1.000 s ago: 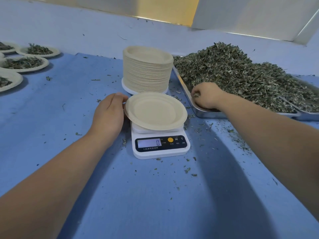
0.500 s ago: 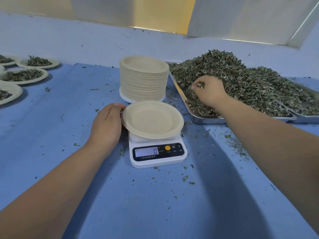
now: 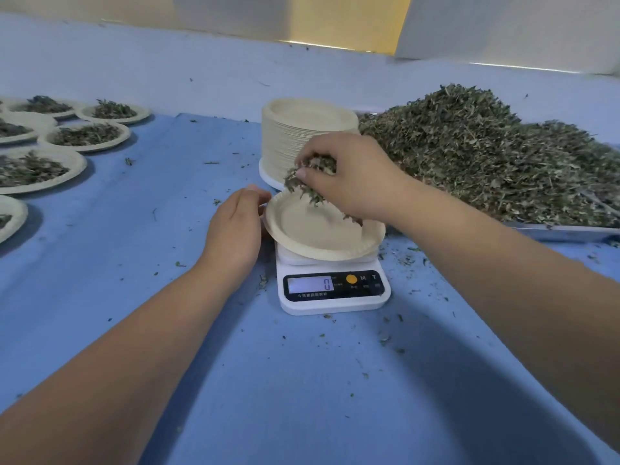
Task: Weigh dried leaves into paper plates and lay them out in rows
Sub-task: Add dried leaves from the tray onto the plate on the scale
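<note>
An empty paper plate (image 3: 312,233) sits on a small white digital scale (image 3: 335,293) whose display reads 0. My left hand (image 3: 236,226) holds the plate's left rim. My right hand (image 3: 352,176) hovers just above the plate and grips a handful of dried leaves (image 3: 307,182), some dangling below the fingers. A big heap of dried leaves (image 3: 486,156) fills a metal tray (image 3: 563,231) at the right. A tall stack of empty paper plates (image 3: 302,129) stands behind the scale.
Several filled paper plates (image 3: 87,135) lie in rows at the far left on the blue table cover (image 3: 167,263). Leaf crumbs are scattered around the scale. A blue wall rises behind the table.
My right hand left the tray with a handful of leaves and came over the plate on the scale. My left hand stayed on the plate's rim. The camera tilted down.
</note>
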